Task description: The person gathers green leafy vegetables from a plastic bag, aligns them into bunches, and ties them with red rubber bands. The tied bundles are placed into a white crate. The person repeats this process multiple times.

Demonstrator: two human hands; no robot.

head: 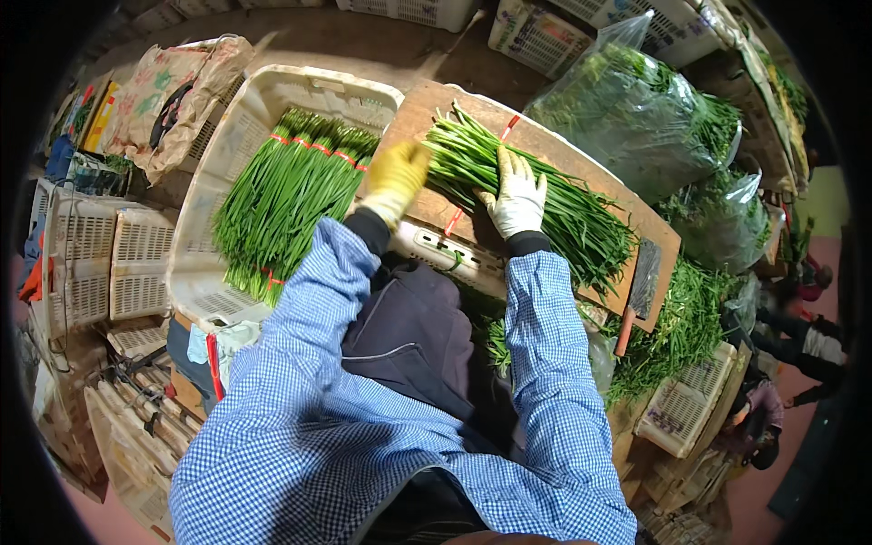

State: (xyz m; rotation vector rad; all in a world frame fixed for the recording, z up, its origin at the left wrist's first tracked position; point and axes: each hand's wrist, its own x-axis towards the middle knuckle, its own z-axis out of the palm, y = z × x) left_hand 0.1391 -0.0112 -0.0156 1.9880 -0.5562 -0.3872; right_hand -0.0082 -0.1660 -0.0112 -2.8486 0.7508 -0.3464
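Note:
A loose pile of garlic chives (579, 211) lies across a wooden board (409, 109), pale stem ends to the left. My right hand (518, 194), in a white glove, rests on top of it with fingers spread. Beside the stem ends is my left hand (398, 177), in a yellow-stained glove; it is blurred, so its grip is unclear. A red strip (511, 127) runs under the pile and shows at both sides. A cleaver (644, 276) with a wooden handle lies at the board's right end. Bundles of chives (293, 184) tied in red fill part of a white plastic crate (197, 225) at left.
Clear plastic bags of greens (633, 116) stand beyond the board. Loose greens (681, 327) are heaped at right, near a plastic crate (688, 402). Stacked crates (82, 259) and a crumpled patterned sack (170, 102) are at left. Other people (756, 415) are at far right.

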